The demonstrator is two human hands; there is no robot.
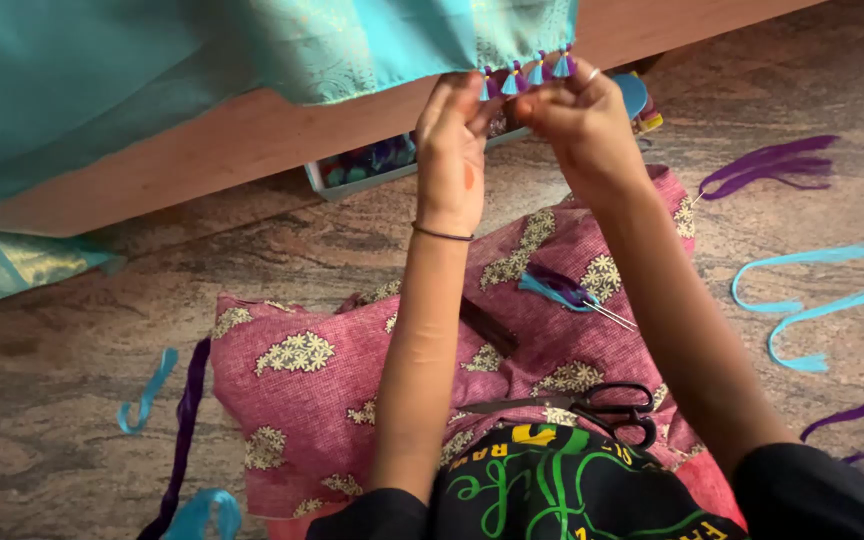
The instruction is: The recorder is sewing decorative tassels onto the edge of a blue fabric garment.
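We are working along the edge of the cloth [252, 50], the big turquoise sheet that hangs over the wooden bed edge [252, 140] at the top of the view. Everything else we place from that cloth.

Below it, across our lap, lies one pink printed cushion [312, 370]. On the floor [72, 330] right of the cushion lie loose threads: one purple bundle [767, 165] and one long turquoise strand [812, 310], with more purple at the lower right edge. Left of the cushion lie one short turquoise strand [147, 390] and one purple strand [187, 420]; a turquoise clump sits at the bottom. Just under the cloth, tucked by the bed, is one shallow tray [372, 165] of beads or thread.

On the cushion sit one pair of black scissors [592, 405], one dark comb [487, 325] and one needle threaded with purple and turquoise [572, 292].

At the cloth's lower edge hang the tassels [527, 75], about five that we can count, purple with turquoise tips. Our left hand [452, 140] pinches the edge beside them, fingers closed on the cloth. Our right hand [577, 115], with a ring, is closed on the tassels just to the right.

We judge the step to be tying a tassel at the hem. The next move would call for a tight, small knot without pulling the cloth off the bed.
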